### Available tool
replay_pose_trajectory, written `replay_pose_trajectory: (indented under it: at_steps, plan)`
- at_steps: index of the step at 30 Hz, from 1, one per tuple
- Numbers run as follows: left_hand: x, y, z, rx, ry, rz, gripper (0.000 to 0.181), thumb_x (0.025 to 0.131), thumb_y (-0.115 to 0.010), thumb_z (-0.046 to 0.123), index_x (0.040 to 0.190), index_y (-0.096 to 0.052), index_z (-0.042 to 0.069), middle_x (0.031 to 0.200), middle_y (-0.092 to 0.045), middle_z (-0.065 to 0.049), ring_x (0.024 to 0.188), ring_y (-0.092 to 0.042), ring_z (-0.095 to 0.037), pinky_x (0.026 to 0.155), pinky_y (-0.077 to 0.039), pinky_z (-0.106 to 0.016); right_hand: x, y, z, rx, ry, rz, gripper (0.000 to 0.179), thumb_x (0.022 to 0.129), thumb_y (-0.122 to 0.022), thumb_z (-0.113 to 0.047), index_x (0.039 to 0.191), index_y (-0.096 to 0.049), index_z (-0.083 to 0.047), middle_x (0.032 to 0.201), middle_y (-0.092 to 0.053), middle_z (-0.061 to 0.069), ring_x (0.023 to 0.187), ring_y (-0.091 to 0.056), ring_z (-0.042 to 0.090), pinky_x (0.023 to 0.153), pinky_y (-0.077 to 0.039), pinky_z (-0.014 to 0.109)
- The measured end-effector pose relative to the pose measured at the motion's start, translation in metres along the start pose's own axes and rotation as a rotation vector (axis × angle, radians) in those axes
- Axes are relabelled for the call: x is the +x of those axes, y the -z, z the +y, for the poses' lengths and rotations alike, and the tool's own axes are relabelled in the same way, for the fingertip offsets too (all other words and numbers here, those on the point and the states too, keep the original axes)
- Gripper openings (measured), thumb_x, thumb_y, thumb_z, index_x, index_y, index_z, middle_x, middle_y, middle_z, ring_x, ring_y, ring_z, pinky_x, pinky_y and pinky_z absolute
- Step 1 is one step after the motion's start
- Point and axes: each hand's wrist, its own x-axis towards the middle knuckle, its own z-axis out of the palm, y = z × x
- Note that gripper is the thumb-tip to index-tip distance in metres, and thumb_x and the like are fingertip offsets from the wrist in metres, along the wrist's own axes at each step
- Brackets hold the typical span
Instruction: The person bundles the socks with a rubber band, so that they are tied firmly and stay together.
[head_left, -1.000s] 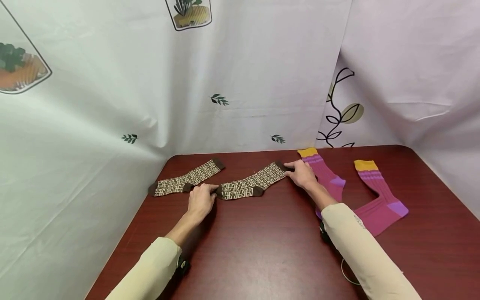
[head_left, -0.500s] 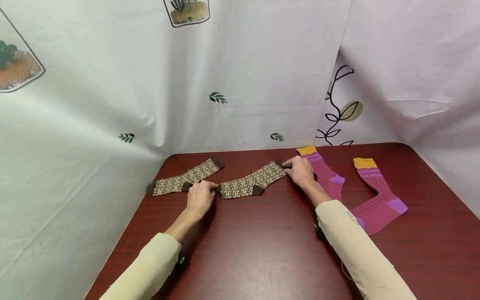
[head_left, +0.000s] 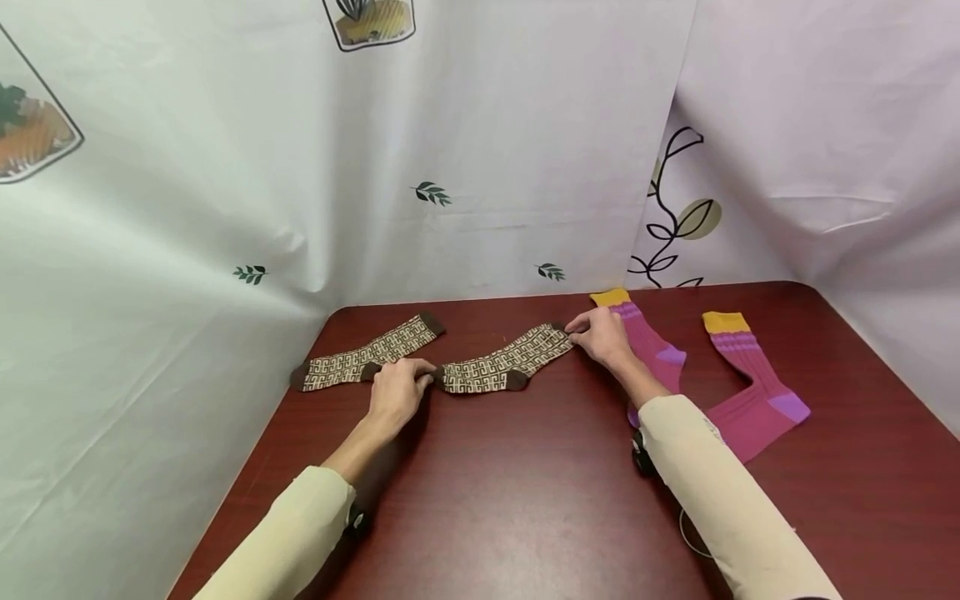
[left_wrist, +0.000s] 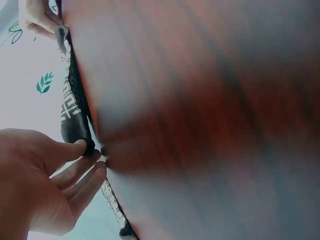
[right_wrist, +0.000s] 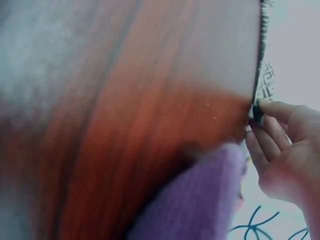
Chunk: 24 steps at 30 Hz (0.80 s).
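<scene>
Where it gaped earlier, the right hand [head_left: 604, 337] pinches a patterned sock [head_left: 487, 372].

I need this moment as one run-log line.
left hand: pinches patterned sock, toe end; right hand: pinches cuff end; second patterned sock: lies left; magenta socks: lie right

White cloth [head_left: 510, 125] rose behind the dark red table [head_left: 487, 450] and along both its sides; leaf sprigs [head_left: 426, 192] and a curling vine [head_left: 697, 219], printed on the cloth, showed behind the table, whose top gleamed palely.
</scene>
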Motion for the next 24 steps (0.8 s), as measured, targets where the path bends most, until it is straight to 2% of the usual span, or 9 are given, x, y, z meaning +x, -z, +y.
replay_pose_trajectory:
  at_steps: [3,6,10,14,18,21,24]
  plan:
    - [0.0,0.002,0.002,-0.038,0.003,0.007,0.016,0.095,-0.08,0.015,0.111,-0.084,0.014,0.109,-0.081,-0.006,0.105,-0.074,-0.041,0.086,-0.056,-0.061,0.0,0.006,0.002,0.057,-0.012,-0.008,0.013,0.091,-0.081,-0.005,0.102,-0.083,0.0,0.096,-0.08,0.015,0.098,-0.073,0.032,0.088,-0.053,0.038]
    - [0.0,0.003,0.004,-0.074,0.004,0.015,0.015,0.098,-0.078,0.016,0.112,-0.083,0.015,0.109,-0.081,-0.005,0.106,-0.074,-0.038,0.087,-0.055,-0.059,-0.001,0.012,0.001,0.158,-0.055,-0.025,0.015,0.092,-0.08,-0.003,0.105,-0.081,0.004,0.097,-0.08,0.018,0.09,-0.073,0.026,0.076,-0.052,0.025]
    - [0.001,0.005,0.007,-0.113,0.0,0.014,0.013,0.1,-0.075,0.018,0.11,-0.082,0.015,0.108,-0.081,-0.004,0.107,-0.074,-0.036,0.089,-0.053,-0.058,-0.006,0.021,-0.001,0.32,-0.106,-0.056,0.019,0.094,-0.078,0.003,0.111,-0.077,0.011,0.103,-0.077,0.024,0.08,-0.073,0.025,0.067,-0.056,0.022]
    - [0.001,0.007,0.01,-0.147,0.014,0.016,0.01,0.101,-0.074,0.02,0.108,-0.081,0.017,0.104,-0.081,-0.002,0.107,-0.074,-0.035,0.091,-0.052,-0.059,-0.013,0.029,-0.004,0.381,-0.127,-0.082,0.021,0.095,-0.077,0.003,0.114,-0.075,0.012,0.108,-0.076,0.026,0.083,-0.076,0.029,0.076,-0.062,0.032]
    - [0.0,0.007,0.014,-0.18,0.029,0.015,0.01,0.1,-0.076,0.02,0.107,-0.082,0.019,0.105,-0.081,0.001,0.107,-0.074,-0.033,0.091,-0.05,-0.058,-0.022,0.037,-0.008,0.398,-0.146,-0.094,0.022,0.095,-0.077,0.001,0.115,-0.075,0.011,0.119,-0.073,0.026,0.09,-0.077,0.032,0.087,-0.061,0.042]
    - [-0.001,0.007,0.017,-0.195,0.032,0.009,0.01,0.099,-0.077,0.02,0.107,-0.083,0.02,0.106,-0.081,0.002,0.108,-0.074,-0.032,0.09,-0.051,-0.057,-0.028,0.043,-0.008,0.439,-0.164,-0.107,0.026,0.096,-0.077,0.002,0.119,-0.074,0.013,0.131,-0.067,0.027,0.093,-0.077,0.029,0.091,-0.06,0.041]
    - [-0.003,0.009,0.02,-0.222,0.035,0.014,0.011,0.097,-0.079,0.019,0.107,-0.084,0.02,0.104,-0.081,0.002,0.104,-0.075,-0.029,0.087,-0.051,-0.054,-0.035,0.048,-0.008,0.466,-0.175,-0.123,0.03,0.097,-0.076,0.0,0.122,-0.071,0.014,0.135,-0.065,0.027,0.095,-0.078,0.029,0.098,-0.057,0.039]
